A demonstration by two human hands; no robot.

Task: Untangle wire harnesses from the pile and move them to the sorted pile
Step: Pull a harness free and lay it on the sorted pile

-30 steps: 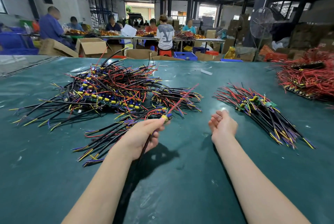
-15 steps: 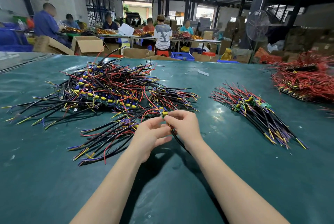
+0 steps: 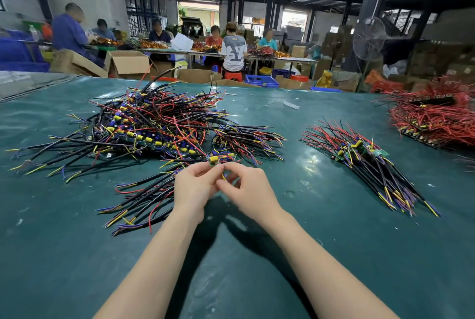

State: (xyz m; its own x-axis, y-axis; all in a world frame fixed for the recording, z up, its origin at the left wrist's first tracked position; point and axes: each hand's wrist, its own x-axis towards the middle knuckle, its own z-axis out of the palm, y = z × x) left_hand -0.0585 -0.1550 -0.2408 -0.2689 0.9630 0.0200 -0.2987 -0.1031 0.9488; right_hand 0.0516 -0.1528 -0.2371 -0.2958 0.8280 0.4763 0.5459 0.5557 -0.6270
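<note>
Just in front of the pile (image 3: pixel 154 125), above the tabletop (image 3: pixel 334 254), your left hand (image 3: pixel 194 187) pinches a harness (image 3: pixel 213 160) by its small green board with the yellow part on top. Your right hand (image 3: pixel 248 190) is drawn in against it, pinching a thin wire of that harness. Right of the pile, well apart from it, the sorted pile (image 3: pixel 365 161) lies with its wires running roughly parallel.

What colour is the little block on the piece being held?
Yellow; the block shows best in the head view.
</note>
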